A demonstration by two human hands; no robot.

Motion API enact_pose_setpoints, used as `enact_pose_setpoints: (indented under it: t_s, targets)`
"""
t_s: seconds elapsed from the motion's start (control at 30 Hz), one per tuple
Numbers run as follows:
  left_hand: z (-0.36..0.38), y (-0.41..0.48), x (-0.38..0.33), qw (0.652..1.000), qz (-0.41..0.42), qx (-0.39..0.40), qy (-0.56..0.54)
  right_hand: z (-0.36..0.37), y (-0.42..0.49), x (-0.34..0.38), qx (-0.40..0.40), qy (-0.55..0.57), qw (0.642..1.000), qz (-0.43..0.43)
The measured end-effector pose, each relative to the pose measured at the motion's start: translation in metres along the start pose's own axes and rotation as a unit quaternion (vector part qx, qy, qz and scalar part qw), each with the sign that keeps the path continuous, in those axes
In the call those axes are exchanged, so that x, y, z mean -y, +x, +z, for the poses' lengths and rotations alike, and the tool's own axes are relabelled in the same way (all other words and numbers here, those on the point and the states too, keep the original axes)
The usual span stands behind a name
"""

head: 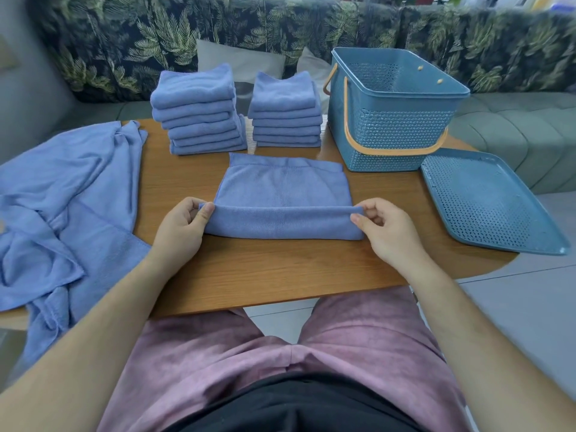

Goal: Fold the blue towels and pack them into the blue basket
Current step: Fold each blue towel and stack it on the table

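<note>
Pink velvety shorts (pixel 280 353) are being worn nearest the camera, just before the near edge of a brown wooden table (pixel 280 275). On the near middle of the table a blue microfibre towel (pixel 283 188) is being folded, its near edge being lifted and turned over towards the far side. The left end of that fold is being pinched between the thumb and curled fingers of the left hand (pixel 184 226), and the right end is being pinched in the same way by the right hand (pixel 386 232). The far part of the towel is being left flat on the wood.

To the left, a loose heap of unfolded blue towels (pixel 71 194) is being left draped over the table's left edge. To the right, a flat blue perforated plastic lid (pixel 486 201) is being kept at the table's right end, partly overhanging it.

Farther off, folded blue towels are being kept in two piles slightly apart: the left stack (pixel 199 110) and the right stack (pixel 285 110). Right of these, at the far right of the table, the blue perforated plastic basket with orange handles (pixel 392 126) is being kept upright. Beyond everything, a leaf-patterned sofa (pixel 140 42) is being used as a backdrop.
</note>
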State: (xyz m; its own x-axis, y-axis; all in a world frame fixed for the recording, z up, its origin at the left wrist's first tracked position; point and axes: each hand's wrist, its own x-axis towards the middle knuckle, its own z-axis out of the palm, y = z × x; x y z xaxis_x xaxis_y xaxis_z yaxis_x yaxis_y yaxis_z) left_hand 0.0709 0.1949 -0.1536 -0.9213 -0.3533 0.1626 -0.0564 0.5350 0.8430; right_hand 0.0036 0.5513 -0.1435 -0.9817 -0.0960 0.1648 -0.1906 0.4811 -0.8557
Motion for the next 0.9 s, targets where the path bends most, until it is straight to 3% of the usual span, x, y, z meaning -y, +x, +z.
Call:
enact_pose_setpoints:
  t_s: [0.23, 0.5, 0.73, 0.9]
  targets:
    - [0.001, -0.001, -0.001, 1.000, 0.012, 0.015, -0.006, -0.001, 0.002, 0.008, -0.041, 0.081, 0.995, 0.042]
    - [0.000, -0.002, 0.000, 1.000, 0.023, 0.021, 0.004, -0.011, 0.004, 0.016, 0.015, 0.207, 0.972, 0.114]
    - [0.001, -0.002, -0.001, 0.999, 0.023, 0.022, 0.003, -0.012, 0.002, 0.011, 0.069, 0.179, 0.967, 0.166]
    - [0.002, -0.002, 0.000, 0.999, 0.022, 0.025, 0.011, -0.017, 0.002, 0.015, 0.031, 0.196, 0.967, 0.162]
